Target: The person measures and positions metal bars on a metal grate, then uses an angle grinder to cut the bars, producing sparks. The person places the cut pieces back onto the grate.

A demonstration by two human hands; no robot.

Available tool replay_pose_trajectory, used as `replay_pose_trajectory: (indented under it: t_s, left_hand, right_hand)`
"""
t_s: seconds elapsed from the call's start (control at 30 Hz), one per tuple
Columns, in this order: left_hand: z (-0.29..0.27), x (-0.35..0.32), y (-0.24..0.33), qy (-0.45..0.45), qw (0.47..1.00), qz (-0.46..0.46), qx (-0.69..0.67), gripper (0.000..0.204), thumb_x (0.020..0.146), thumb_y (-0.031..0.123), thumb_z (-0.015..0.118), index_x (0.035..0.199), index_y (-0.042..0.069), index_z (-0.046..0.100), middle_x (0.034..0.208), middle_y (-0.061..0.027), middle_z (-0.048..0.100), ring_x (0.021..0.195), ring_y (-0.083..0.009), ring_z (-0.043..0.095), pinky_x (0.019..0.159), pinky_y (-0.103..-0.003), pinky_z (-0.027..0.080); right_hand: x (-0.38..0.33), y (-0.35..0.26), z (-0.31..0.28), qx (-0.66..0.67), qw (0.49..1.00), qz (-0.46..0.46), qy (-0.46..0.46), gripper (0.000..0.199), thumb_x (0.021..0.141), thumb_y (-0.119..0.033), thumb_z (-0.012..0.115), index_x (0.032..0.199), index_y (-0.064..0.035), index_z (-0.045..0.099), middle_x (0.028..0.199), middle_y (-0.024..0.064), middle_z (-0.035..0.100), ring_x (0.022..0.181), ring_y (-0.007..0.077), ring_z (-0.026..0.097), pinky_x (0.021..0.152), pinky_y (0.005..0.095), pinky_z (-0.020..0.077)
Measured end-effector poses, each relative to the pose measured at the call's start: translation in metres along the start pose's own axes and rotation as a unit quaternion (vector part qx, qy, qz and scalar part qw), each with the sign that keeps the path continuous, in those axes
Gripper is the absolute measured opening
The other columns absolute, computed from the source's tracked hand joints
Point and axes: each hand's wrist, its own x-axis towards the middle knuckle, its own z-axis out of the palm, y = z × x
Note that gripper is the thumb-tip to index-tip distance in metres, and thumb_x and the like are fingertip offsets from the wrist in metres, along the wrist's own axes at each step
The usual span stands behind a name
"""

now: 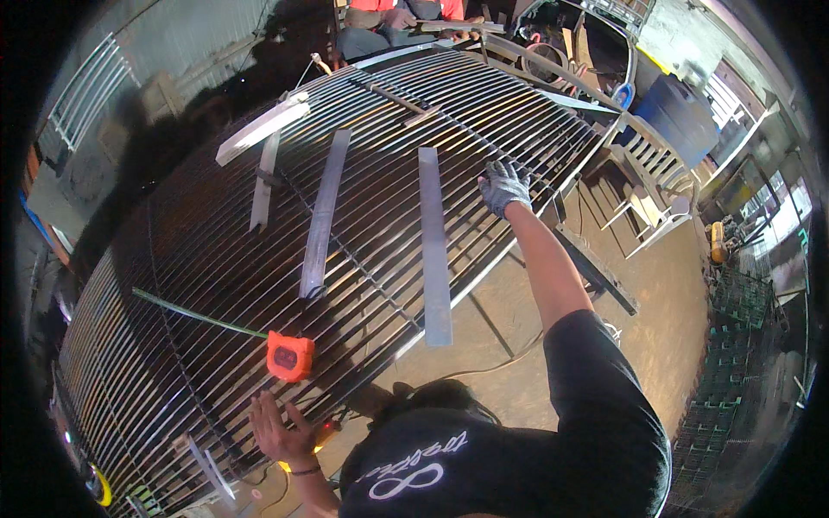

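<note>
Head view: the metal grille (259, 259) of parallel bars lies flat. The left hand (281, 429), bare and fingers spread, rests on the grille's near edge, just below the orange tape measure (290, 356). The right hand (503, 186), gloved, fingers apart, presses the grille's far right edge, beside a flat steel bar (434, 246).

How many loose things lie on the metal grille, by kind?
Flat metal bars: 4
Orange tape measure: 1
Total: 5
The gloved right hand rests on the grille; the bare left hand lies near the tape measure.
</note>
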Motion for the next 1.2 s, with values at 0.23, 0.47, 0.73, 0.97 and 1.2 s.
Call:
replay_pose_trajectory:
  t_s: [0.23,0.47,0.73,0.97,1.2]
  left_hand:
    - [0.009,-0.006,-0.006,0.026,0.999,0.010,-0.028,0.031,0.097,0.023,0.062,0.114,0.002,0.077,0.133,-0.0142,0.073,0.131,-0.0363,0.065,0.114,-0.051,0.046]
    - [0.007,-0.003,-0.003,0.041,0.999,0.025,-0.025,0.028,0.097,0.021,0.062,0.110,0.001,0.077,0.130,-0.0144,0.074,0.128,-0.0382,0.066,0.110,-0.050,0.049]
    - [0.003,-0.001,0.000,0.045,0.998,0.015,-0.041,0.024,0.096,0.017,0.065,0.109,0.001,0.076,0.127,-0.0161,0.075,0.126,-0.0385,0.067,0.106,-0.050,0.052]
    - [0.005,-0.003,-0.003,0.043,0.998,0.005,-0.038,0.024,0.094,0.019,0.065,0.107,0.002,0.076,0.126,-0.0146,0.075,0.127,-0.0383,0.067,0.106,-0.049,0.051]
    - [0.005,-0.004,-0.002,0.044,0.998,0.008,-0.040,0.023,0.095,0.019,0.065,0.106,0.002,0.075,0.127,-0.0143,0.075,0.127,-0.0383,0.066,0.105,-0.049,0.051]
  right_hand:
    - [-0.005,-0.001,-0.005,0.005,1.000,0.001,-0.004,0.069,0.108,-0.053,0.036,0.166,-0.0156,0.032,0.175,0.0066,0.024,0.163,0.0294,0.016,0.129,0.0642,0.0086]
    - [-0.001,0.004,0.002,0.001,1.000,0.007,-0.006,0.069,0.108,-0.055,0.034,0.166,-0.0176,0.033,0.174,0.0086,0.027,0.163,0.0299,0.017,0.130,0.0617,0.0073]
    - [0.002,0.005,0.004,0.003,1.000,0.002,0.003,0.069,0.108,-0.055,0.037,0.166,-0.0164,0.034,0.175,0.0065,0.026,0.163,0.0290,0.015,0.129,0.0650,0.0067]
    - [-0.002,0.000,0.000,0.008,1.000,-0.002,0.008,0.069,0.108,-0.055,0.034,0.165,-0.0161,0.035,0.173,0.0095,0.030,0.162,0.0318,0.019,0.129,0.0630,0.0074]
    - [-0.003,0.002,-0.001,0.014,1.000,0.005,0.005,0.069,0.108,-0.056,0.034,0.165,-0.0159,0.036,0.174,0.0086,0.028,0.162,0.0313,0.019,0.129,0.0638,0.0106]
